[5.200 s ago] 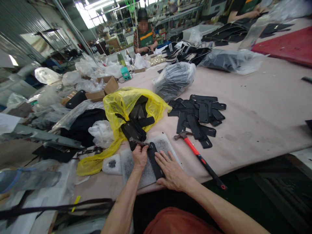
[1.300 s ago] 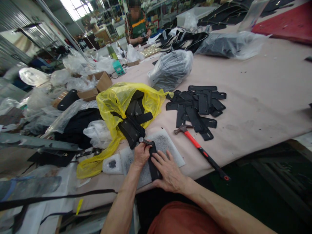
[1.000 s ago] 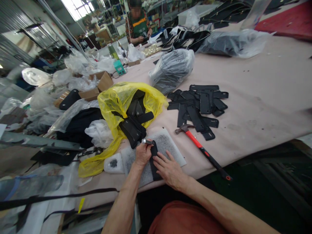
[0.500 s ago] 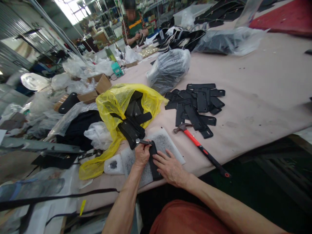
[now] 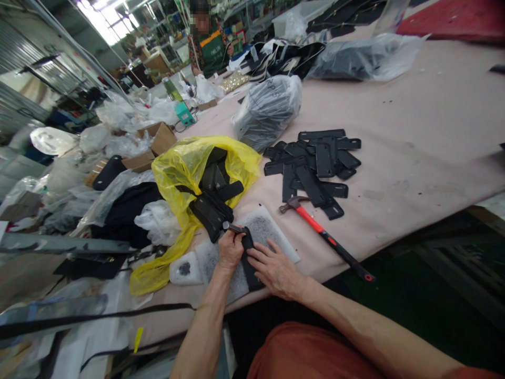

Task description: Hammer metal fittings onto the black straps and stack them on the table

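My left hand (image 5: 230, 250) is closed around a metal punch (image 5: 232, 227), whose far end rests by the upper end of a black strap piece (image 5: 252, 271). That piece lies on a worn white board (image 5: 272, 226) at the table's near edge. With fingers stretched out, my right hand (image 5: 278, 271) lies flat against the piece's right side and holds nothing. A claw hammer (image 5: 325, 237) with a red and black handle rests on the table to the right. Beyond it is a loose pile of black slotted pieces (image 5: 315, 163).
To the left, a yellow plastic bag (image 5: 173, 163) lies open with more black pieces inside. A stuffed clear bag (image 5: 270, 110) stands behind it. Plastic wrappings and a cardboard box (image 5: 163, 138) crowd the left side. Across the table is another person (image 5: 211, 50).
My view has shifted slightly, so the table appears a little higher and further left. The punch looks slightly more tilted in my left hand. My right hand stays on the piece.
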The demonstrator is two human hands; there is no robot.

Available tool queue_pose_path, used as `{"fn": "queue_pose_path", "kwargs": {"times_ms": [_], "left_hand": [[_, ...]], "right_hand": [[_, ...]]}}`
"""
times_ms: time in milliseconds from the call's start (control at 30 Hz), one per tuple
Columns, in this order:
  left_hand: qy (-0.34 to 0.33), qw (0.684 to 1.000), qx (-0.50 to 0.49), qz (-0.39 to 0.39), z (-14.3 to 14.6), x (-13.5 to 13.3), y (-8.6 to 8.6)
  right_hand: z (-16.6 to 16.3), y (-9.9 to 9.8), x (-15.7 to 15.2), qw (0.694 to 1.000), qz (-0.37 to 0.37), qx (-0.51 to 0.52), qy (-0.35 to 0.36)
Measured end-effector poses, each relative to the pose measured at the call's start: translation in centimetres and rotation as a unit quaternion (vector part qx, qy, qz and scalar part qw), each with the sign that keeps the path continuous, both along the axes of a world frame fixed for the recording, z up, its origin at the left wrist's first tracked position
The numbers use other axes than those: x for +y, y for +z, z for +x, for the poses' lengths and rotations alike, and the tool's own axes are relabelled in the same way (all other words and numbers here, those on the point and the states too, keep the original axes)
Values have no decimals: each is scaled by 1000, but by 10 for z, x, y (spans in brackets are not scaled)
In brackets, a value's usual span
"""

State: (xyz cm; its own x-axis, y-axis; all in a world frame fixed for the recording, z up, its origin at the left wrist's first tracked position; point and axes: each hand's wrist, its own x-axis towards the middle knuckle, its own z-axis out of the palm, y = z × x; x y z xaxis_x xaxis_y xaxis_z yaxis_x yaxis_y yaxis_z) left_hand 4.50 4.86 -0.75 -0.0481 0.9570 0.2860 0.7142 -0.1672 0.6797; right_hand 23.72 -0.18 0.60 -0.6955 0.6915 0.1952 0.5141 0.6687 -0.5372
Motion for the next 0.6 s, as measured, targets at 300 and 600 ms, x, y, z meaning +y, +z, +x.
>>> {"fn": "queue_pose_path", "kwargs": {"times_ms": [300,600], "left_hand": [[-23,997,42,63,-1,1,-8],[-20,998,53,35,-1,3,-2]], "right_hand": [[-2,-4,1,1000,11,-8,2],[1,-3,0,1000,14,-17,8]]}}
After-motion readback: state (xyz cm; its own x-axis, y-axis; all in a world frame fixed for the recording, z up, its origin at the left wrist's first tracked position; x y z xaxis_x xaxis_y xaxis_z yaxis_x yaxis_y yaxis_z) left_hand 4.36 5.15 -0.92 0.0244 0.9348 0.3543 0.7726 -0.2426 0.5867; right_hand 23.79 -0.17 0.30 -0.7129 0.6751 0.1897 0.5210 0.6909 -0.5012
